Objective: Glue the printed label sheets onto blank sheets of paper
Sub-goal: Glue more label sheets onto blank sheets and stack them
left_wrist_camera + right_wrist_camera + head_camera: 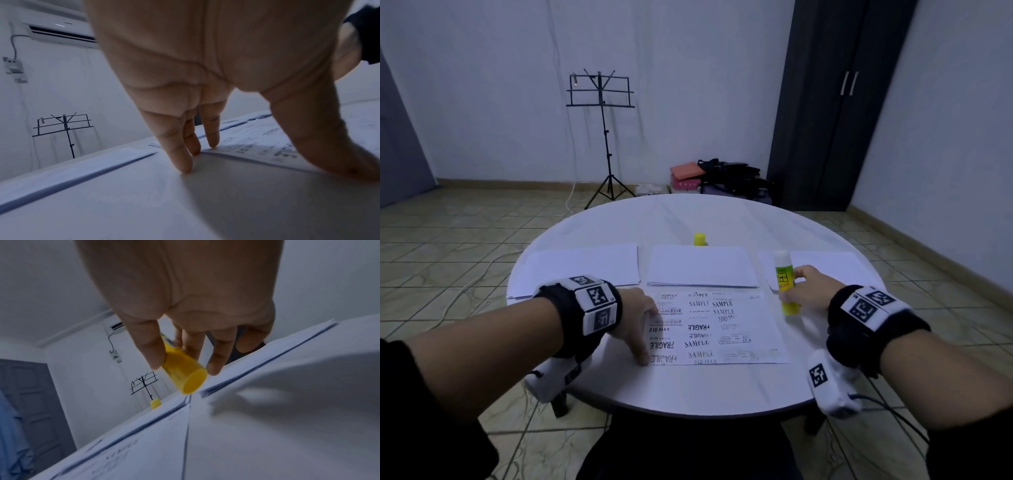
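Round white desk [619, 383] on a beige tiled floor [448, 240]; pale walls, dim bluish light. Black folding music stand [602, 99] by the back wall. Dark tall wardrobe [835, 102] in the right corner, with a heap of black bags [732, 174] and pinkish boxes [683, 176] beside it on the floor. White wall air conditioner [61, 32] shows in the left wrist view; grey panelled door [30, 402] in the right wrist view.

On the desk: three stacks of blank white paper [702, 265] in a row at the far side. Printed label sheet [719, 329] with "SAMPLE" and "FRAGILE" text lies flat in front of the middle stack. Small yellow cap [699, 238] stands behind that stack.

Left hand [635, 318]: grip wide, straight fingers [180, 155] and thumb pressing down at the sheet's left edge. Right hand [810, 286]: grip closed around the yellow glue stick [784, 284], uncapped, held above the sheet's right edge, white tip up.
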Demonstrator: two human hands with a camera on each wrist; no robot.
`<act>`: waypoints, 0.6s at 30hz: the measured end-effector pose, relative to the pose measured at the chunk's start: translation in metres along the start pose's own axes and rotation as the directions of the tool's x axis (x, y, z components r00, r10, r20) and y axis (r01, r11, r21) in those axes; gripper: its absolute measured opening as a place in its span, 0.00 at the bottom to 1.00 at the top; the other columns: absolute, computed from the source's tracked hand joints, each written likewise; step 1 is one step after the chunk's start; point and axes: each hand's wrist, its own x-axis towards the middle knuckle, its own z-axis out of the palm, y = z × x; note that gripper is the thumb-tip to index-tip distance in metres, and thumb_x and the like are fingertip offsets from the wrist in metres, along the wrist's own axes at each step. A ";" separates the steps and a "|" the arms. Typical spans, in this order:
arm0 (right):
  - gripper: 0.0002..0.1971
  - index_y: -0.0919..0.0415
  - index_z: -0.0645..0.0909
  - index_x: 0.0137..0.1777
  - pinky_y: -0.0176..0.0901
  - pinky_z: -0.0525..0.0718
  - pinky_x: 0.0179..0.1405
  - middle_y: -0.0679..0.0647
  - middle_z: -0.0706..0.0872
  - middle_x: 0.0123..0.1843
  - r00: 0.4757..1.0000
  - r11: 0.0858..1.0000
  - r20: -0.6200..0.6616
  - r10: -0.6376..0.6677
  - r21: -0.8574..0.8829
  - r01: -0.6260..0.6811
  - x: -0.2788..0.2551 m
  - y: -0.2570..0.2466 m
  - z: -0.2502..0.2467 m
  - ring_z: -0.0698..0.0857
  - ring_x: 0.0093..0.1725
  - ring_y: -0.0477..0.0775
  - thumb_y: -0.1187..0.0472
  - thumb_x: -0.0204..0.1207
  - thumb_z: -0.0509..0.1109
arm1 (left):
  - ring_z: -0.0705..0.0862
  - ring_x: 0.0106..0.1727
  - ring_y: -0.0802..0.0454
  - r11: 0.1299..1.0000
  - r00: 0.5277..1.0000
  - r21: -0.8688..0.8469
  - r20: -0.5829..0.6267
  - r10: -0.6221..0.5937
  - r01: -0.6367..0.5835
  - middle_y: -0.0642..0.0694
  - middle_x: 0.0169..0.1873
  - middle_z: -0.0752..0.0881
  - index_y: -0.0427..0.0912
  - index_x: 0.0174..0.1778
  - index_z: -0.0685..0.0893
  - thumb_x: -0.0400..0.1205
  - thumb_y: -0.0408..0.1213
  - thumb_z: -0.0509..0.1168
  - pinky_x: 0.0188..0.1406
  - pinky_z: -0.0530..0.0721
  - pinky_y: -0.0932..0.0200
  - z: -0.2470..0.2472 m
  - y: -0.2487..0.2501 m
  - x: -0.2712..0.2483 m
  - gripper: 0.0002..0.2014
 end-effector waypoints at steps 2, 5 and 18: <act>0.27 0.59 0.68 0.70 0.48 0.81 0.45 0.60 0.81 0.58 0.997 0.994 0.025 0.077 -0.076 -0.075 0.002 0.000 0.003 0.82 0.51 0.60 0.61 0.73 0.73 | 0.77 0.69 0.51 1.000 1.000 -0.012 0.000 0.009 -0.009 0.51 0.70 0.75 0.53 0.75 0.73 0.63 0.59 0.79 0.70 0.74 0.58 0.002 -0.002 -0.001 0.44; 0.31 0.63 0.72 0.66 0.58 0.86 0.56 0.66 0.85 0.54 0.990 0.980 0.019 0.139 -0.146 -0.135 0.009 0.003 0.008 0.86 0.49 0.64 0.63 0.63 0.78 | 0.76 0.69 0.51 0.999 1.000 -0.014 -0.002 0.031 -0.031 0.50 0.69 0.73 0.51 0.74 0.73 0.65 0.59 0.77 0.69 0.75 0.58 0.005 -0.003 -0.002 0.42; 0.14 0.62 0.76 0.47 0.31 0.72 0.19 0.54 0.83 0.35 0.939 0.945 0.253 0.233 -0.287 -0.157 -0.060 -0.033 0.012 0.77 0.24 0.50 0.54 0.73 0.75 | 0.74 0.72 0.51 0.980 0.998 -0.194 -0.044 -0.045 0.036 0.48 0.73 0.74 0.44 0.79 0.67 0.74 0.56 0.72 0.68 0.71 0.59 0.002 -0.036 -0.010 0.40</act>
